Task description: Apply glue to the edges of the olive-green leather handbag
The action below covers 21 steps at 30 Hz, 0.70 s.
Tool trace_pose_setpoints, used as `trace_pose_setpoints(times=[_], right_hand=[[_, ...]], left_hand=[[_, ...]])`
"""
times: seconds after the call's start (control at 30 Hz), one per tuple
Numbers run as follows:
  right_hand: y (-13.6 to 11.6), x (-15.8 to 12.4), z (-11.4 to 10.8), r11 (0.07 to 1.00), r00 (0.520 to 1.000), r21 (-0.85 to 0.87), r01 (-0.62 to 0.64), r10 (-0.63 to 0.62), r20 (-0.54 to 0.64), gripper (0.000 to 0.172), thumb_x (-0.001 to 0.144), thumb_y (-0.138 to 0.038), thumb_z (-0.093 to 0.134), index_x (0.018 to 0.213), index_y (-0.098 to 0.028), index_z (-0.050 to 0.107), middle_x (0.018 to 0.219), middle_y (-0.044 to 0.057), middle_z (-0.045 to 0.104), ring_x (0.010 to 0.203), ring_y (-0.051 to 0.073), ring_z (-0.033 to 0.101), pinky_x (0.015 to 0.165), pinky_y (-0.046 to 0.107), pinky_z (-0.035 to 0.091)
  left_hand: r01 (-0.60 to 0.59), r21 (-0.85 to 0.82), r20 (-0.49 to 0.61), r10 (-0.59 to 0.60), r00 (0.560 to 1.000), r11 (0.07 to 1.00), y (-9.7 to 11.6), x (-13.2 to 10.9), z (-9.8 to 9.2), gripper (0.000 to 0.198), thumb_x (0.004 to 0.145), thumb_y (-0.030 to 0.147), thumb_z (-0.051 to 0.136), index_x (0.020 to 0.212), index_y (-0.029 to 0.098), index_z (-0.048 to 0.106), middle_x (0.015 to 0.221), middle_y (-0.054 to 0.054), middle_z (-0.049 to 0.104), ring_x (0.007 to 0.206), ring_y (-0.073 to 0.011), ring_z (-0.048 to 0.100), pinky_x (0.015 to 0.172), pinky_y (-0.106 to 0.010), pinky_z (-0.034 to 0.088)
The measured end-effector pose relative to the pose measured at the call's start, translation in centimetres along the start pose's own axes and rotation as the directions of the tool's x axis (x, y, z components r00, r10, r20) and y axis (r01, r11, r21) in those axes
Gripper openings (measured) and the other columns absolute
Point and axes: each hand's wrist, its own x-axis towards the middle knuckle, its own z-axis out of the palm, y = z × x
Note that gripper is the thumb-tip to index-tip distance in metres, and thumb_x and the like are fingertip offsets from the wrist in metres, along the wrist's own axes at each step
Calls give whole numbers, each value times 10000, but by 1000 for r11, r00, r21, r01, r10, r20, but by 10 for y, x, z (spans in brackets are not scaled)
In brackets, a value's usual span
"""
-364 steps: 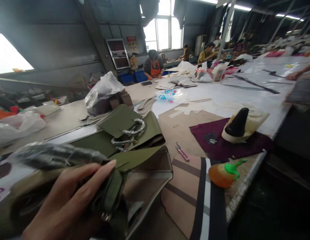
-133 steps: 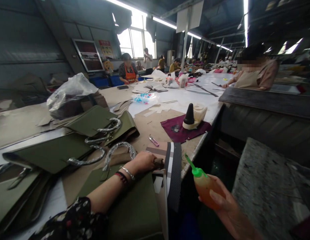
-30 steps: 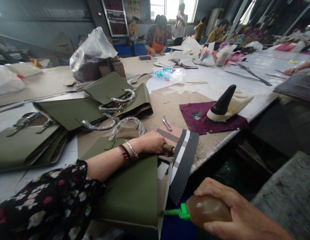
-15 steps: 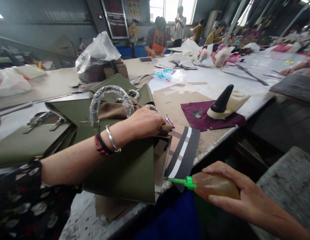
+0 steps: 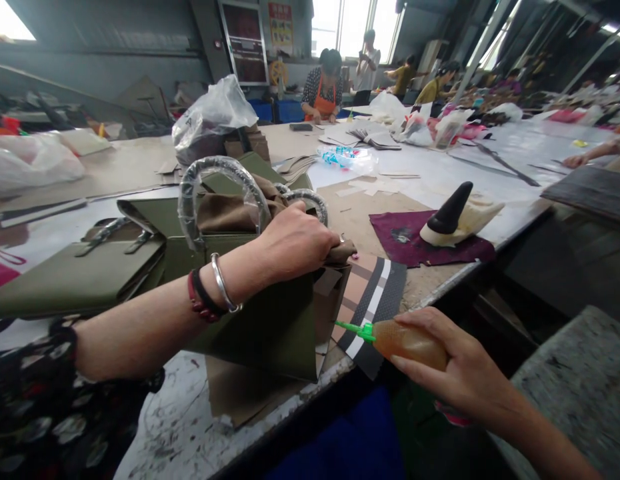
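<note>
An olive-green handbag (image 5: 270,327) with plastic-wrapped handles (image 5: 223,163) stands at the table's near edge, its side panel facing right. My left hand (image 5: 300,240) is closed on the brown lining (image 5: 343,252) at the bag's top right corner. In my right hand (image 5: 450,357) lies a squeeze bottle (image 5: 410,343) of amber liquid, gripped between thumb and fingers. Its green nozzle (image 5: 351,327) points left, with the tip at or very near the side edge of the bag; contact cannot be made out.
A second green bag (image 5: 85,273) lies at left. Striped checked material (image 5: 373,303) hangs over the table edge. Beyond it, a black cone (image 5: 453,207) rests on a maroon cloth (image 5: 390,239). Plastic bags (image 5: 213,110) and stacked pieces lie farther back, where other people work.
My right hand has moved the bottle up and left, its nozzle now higher along the bag's side. My left hand keeps its hold on the lining. The view has shifted slightly.
</note>
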Motion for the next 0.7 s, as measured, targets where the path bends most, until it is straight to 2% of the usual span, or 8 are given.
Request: trace_pose_setpoints(times=[0.17, 0.43, 0.7], right_hand=[[1, 0, 2, 999, 999, -39, 34, -36, -30, 333, 784, -339, 597, 1072, -230, 471, 1035, 57, 518, 937, 195, 536, 804, 323, 468], [-1, -5, 15, 997, 997, -54, 59, -55, 60, 339, 788, -296, 585, 1093, -227, 455, 1040, 54, 499, 937, 182, 539, 811, 305, 472], [-7, -7, 3, 995, 996, -54, 79, -81, -31, 345, 795, -291, 590, 1104, -243, 444, 1051, 53, 489, 949, 186, 525, 816, 305, 461]], left_hand=[[-2, -20, -28, 2, 1000, 1000, 1, -3, -1, 182, 767, 180, 409, 686, 183, 572, 593, -3, 576, 572, -142, 497, 612, -307, 250], [14, -14, -30, -14, 999, 1000, 4, -5, -4, 192, 763, 165, 405, 685, 184, 579, 599, -9, 591, 557, -132, 491, 636, -310, 268], [-7, -25, -55, 6, 998, 1000, 8, -13, -7, 219, 761, 152, 376, 678, 174, 577, 595, -37, 585, 581, -179, 535, 644, -339, 298]])
